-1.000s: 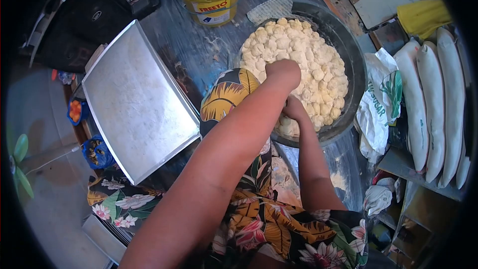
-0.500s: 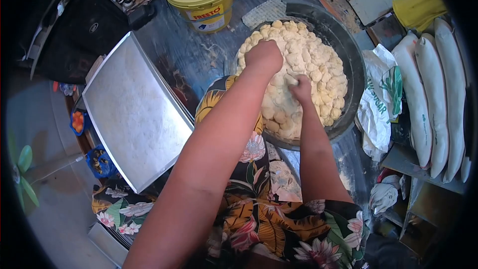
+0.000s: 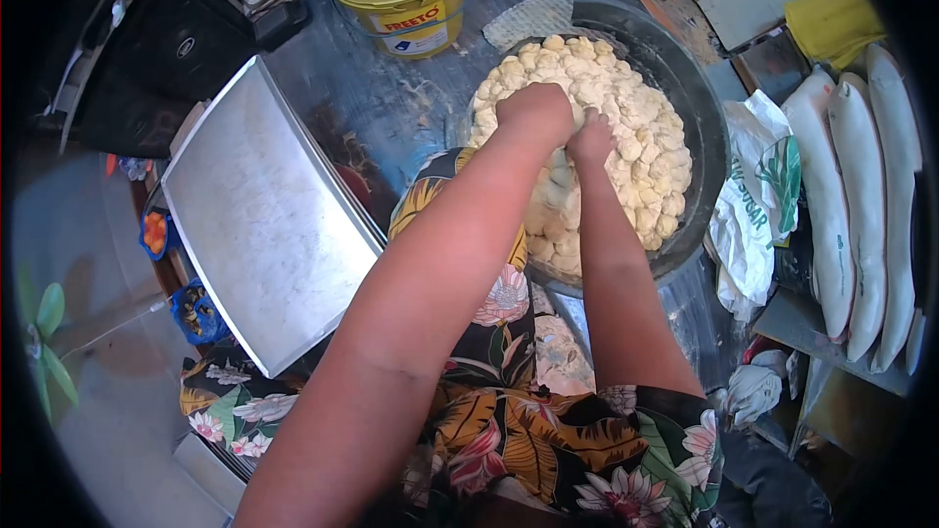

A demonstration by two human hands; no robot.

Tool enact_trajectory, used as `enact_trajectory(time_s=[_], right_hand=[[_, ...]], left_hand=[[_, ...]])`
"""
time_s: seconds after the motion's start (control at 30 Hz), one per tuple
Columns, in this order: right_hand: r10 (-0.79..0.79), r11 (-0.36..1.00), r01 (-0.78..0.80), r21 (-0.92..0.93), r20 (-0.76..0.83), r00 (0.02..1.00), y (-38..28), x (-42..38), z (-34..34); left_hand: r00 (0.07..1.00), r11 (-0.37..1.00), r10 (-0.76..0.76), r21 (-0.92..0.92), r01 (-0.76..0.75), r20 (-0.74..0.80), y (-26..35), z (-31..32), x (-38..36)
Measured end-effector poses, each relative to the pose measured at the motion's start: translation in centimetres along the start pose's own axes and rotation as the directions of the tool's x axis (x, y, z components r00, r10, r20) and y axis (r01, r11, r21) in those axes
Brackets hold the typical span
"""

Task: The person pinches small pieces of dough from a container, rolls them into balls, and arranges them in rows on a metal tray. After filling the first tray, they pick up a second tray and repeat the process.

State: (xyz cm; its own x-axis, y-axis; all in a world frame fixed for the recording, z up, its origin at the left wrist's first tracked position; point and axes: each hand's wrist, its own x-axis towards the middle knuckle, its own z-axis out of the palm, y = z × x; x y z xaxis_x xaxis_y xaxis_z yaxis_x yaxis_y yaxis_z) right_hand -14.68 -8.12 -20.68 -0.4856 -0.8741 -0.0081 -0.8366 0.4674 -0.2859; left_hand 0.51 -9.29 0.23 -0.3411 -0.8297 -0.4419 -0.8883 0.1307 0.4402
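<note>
Surface: dark, worn wooden table (image 3: 391,98), pale powder streaks on it; at its far side, 1 lidded yellow bucket (image 3: 406,0) marked FREETO, with a pale textured sheet (image 3: 533,12) lying to the right of it and reaching the basin edge.

Basin: wide, dark round basin (image 3: 706,137), heaped with pale, lumpy dough pieces (image 3: 655,152), dusted in places; the heap sits toward the basin's left, dark wall showing at the right.

Hands: 2, close together over the heap; left hand (image 3: 536,115) curled like a fist, back upward; right hand (image 3: 592,140) just beside it, fingers partly bent; what either pinches is hidden from me, and I cannot tell whether they touch each other.

In the way: the left forearm crosses in front of the basin and covers some of its near-left edge; a knee in floral cloth (image 3: 504,298) lies beneath that arm, between basin and metal tray (image 3: 269,225).

Surroundings: right of the basin, 1 crumpled white bag (image 3: 748,205) lettered SUGAR; beyond it, at least 3 long white packages (image 3: 861,215), side by side; yellow cloth (image 3: 831,29) above them; far left, green fan blades (image 3: 51,311).
</note>
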Motion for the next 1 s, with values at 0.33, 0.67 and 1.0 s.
enact_trajectory(time_s=[0.33, 0.67, 1.0], right_hand=[[-0.360, 0.840, 0.074, 0.537, 0.449, 0.818, 4.2, 1.1, -0.3], [-0.413, 0.911, 0.382, 0.157, 0.323, 0.852, -3.1, -5.2, -0.7], [-0.278, 0.960, 0.272, 0.058, 0.265, 0.923, -0.6, -2.6, 0.4]], left_hand=[[0.999, 1.000, 0.012, -0.009, -0.012, -0.030, -0.5, 0.3, -0.3], [1.000, 1.000, 0.000, 0.019, -0.001, 0.004, -0.2, -0.1, -0.1], [0.999, 0.999, 0.012, 0.036, -0.013, 0.031, 0.3, 0.3, -0.3]])
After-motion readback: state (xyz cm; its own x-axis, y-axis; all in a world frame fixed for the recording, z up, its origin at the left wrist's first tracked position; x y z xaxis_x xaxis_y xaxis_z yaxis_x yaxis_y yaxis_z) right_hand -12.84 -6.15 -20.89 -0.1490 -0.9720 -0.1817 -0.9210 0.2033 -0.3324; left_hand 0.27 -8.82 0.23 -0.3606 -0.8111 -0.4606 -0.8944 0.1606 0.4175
